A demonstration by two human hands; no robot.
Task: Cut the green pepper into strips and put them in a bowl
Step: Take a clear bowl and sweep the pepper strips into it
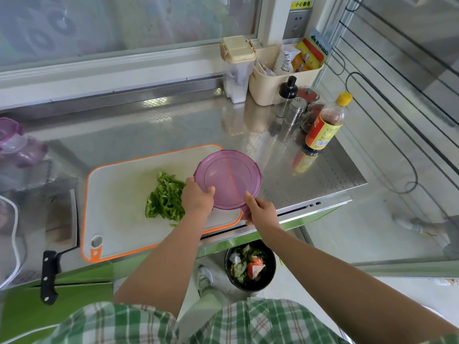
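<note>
Head view: bowl (227,178) is gripped at its near rim by left hand (197,198) and right hand (260,212), strips (166,197) are piled on board (119,194) just left, so it is best set flat beside them.

The left hand (197,198) and right hand (260,212) grip the purple bowl (228,178) by its near rim, above the cutting board (119,194). Green pepper strips (165,198) lie heaped on the board, just beside the left hand.

A stainless-steel counter (173,125) runs below a frosted sliding window (124,23) that lets in soft daylight. A wall socket (296,24) sits above the counter's back right corner. Black wire rails (397,57) cross the glass panel (422,115) to the right; a black waste bin (272,269) stands on the pale floor (347,234).
</note>
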